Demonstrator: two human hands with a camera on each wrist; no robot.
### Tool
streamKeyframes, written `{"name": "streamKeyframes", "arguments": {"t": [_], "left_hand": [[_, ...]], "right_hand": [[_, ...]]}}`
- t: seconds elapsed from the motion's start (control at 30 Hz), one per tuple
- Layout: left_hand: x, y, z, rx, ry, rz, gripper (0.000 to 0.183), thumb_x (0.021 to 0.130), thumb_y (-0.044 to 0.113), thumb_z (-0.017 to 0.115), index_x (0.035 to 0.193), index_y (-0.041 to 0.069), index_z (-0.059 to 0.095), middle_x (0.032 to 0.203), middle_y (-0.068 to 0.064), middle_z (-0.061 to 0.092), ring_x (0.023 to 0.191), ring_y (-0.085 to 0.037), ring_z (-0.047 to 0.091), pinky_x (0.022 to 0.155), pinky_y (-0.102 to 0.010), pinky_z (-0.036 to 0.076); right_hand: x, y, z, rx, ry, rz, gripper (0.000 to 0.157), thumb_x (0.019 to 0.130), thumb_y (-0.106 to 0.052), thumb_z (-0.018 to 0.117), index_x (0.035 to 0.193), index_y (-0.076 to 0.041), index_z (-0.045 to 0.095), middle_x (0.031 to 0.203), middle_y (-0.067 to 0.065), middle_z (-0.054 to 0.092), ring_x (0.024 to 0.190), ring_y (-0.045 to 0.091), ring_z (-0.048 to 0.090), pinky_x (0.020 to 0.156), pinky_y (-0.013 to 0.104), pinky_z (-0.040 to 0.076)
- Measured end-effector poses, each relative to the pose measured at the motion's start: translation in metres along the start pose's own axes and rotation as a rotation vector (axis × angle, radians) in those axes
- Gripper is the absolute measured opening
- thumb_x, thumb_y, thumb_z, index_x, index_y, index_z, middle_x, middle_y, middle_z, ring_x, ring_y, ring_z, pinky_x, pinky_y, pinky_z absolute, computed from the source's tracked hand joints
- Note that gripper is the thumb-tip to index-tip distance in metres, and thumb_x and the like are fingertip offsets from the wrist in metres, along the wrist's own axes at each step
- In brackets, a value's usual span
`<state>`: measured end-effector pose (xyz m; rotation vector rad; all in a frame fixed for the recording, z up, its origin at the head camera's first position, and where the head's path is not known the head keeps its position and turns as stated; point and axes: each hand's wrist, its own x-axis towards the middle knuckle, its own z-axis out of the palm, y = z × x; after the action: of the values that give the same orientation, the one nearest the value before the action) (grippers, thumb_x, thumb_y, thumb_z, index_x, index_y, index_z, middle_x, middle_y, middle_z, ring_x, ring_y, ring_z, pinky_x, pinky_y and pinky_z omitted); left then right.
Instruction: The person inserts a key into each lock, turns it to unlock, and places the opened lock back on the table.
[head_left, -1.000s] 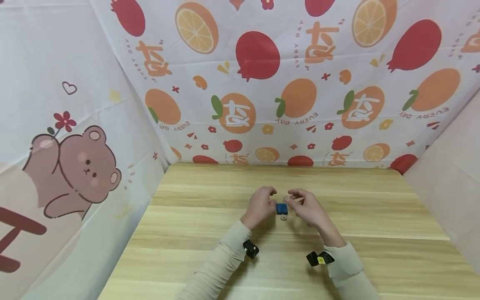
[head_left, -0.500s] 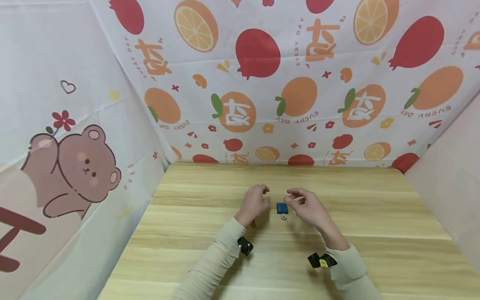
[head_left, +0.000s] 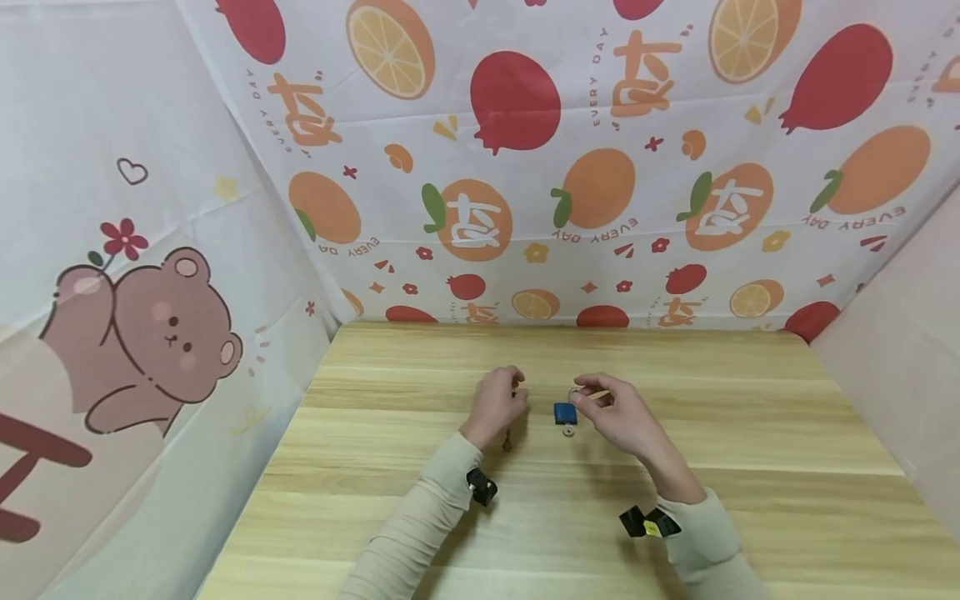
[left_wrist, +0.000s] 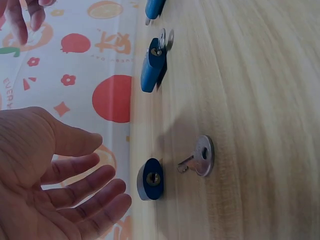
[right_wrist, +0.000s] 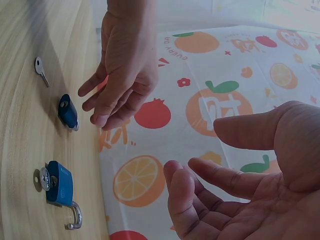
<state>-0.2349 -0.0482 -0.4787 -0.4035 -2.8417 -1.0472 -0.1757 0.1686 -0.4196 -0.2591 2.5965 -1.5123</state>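
My left hand (head_left: 495,404) hovers above the table's middle, fingers loosely bent and holding nothing. Beside it in the left wrist view stands a blue padlock (left_wrist: 151,180) with a bare keyhole; a loose silver key (left_wrist: 202,156) lies in front of it. To the right, a second blue padlock (head_left: 566,413) has a key (right_wrist: 45,179) in its keyhole, and its shackle (right_wrist: 76,216) is swung open. My right hand (head_left: 617,412) is raised near that shackle, thumb apart from the fingers, nothing between them. Part of another blue padlock (left_wrist: 154,8) shows at the top of the left wrist view.
The wooden table (head_left: 420,358) meets a fruit-printed cloth (head_left: 517,100) at its back edge. A bear-printed cloth (head_left: 172,333) hangs on the left and a pale one on the right. Each wrist wears a small black camera (head_left: 482,487).
My left hand has moved left, away from the padlock with the key in it, and the loose key now shows beneath its wrist. The right hand has stayed almost in place.
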Motion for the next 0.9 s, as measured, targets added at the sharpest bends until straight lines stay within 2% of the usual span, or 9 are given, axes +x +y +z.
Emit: {"name": "streamKeyframes", "arguments": {"t": [0.1,0.27,0.4,0.5,0.6,0.8,0.9], "left_hand": [[0.0,-0.003,-0.001,0.006,0.029,-0.008,0.021,0.094,0.007,0.068,0.111,-0.006,0.07,0.1,-0.019,0.072,0.078,-0.024,0.066,0.069,-0.036,0.056],[-0.002,-0.009,-0.002,0.006,0.068,-0.009,0.017,0.092,0.006,0.068,0.105,-0.005,0.072,0.094,-0.017,0.074,0.083,-0.026,0.07,0.072,-0.038,0.057],[-0.007,-0.014,-0.007,-0.008,0.109,-0.012,0.011,0.09,0.005,0.068,0.095,-0.004,0.072,0.082,-0.014,0.074,0.072,-0.022,0.068,0.065,-0.034,0.055],[-0.011,-0.017,-0.011,-0.008,0.127,-0.043,0.009,0.087,0.006,0.07,0.09,-0.003,0.071,0.075,-0.011,0.073,0.065,-0.018,0.065,0.061,-0.031,0.051],[-0.016,-0.02,-0.016,0.014,0.121,-0.09,0.009,0.085,0.008,0.072,0.088,-0.001,0.071,0.073,-0.009,0.071,0.063,-0.016,0.061,0.059,-0.029,0.048],[-0.029,-0.024,-0.023,0.043,0.065,-0.193,0.009,0.084,0.009,0.074,0.083,0.002,0.069,0.075,-0.008,0.069,0.06,-0.013,0.054,0.054,-0.025,0.042],[-0.036,-0.023,-0.023,0.054,0.055,-0.223,0.012,0.084,0.011,0.077,0.079,0.004,0.068,0.074,-0.007,0.067,0.059,-0.013,0.052,0.052,-0.024,0.04]], "right_hand": [[0.0,0.0,-0.001,-0.01,0.002,0.004,0.037,0.102,-0.025,0.062,0.132,-0.004,0.062,0.116,0.016,0.067,0.095,0.024,0.066,0.069,0.029,0.054],[-0.003,0.002,-0.001,-0.029,-0.002,-0.021,0.037,0.102,-0.027,0.062,0.131,-0.005,0.063,0.115,0.014,0.067,0.094,0.02,0.065,0.07,0.029,0.054],[-0.006,0.002,0.003,-0.022,-0.023,-0.069,0.037,0.101,-0.024,0.063,0.13,-0.002,0.063,0.113,0.015,0.068,0.09,0.017,0.064,0.067,0.027,0.052],[-0.007,0.001,0.006,-0.018,-0.029,-0.068,0.037,0.101,-0.024,0.063,0.13,-0.002,0.063,0.112,0.015,0.068,0.088,0.015,0.063,0.068,0.026,0.052],[-0.008,0.0,0.005,-0.022,-0.029,-0.07,0.037,0.101,-0.024,0.063,0.13,-0.002,0.063,0.113,0.014,0.068,0.088,0.015,0.063,0.068,0.025,0.051],[-0.009,0.002,0.002,-0.02,-0.032,-0.085,0.038,0.102,-0.025,0.062,0.131,0.0,0.062,0.114,0.016,0.068,0.092,0.018,0.065,0.068,0.027,0.052],[-0.01,0.003,0.0,-0.028,-0.021,-0.07,0.037,0.102,-0.026,0.062,0.131,-0.002,0.063,0.114,0.015,0.068,0.093,0.018,0.065,0.07,0.027,0.053]]}}
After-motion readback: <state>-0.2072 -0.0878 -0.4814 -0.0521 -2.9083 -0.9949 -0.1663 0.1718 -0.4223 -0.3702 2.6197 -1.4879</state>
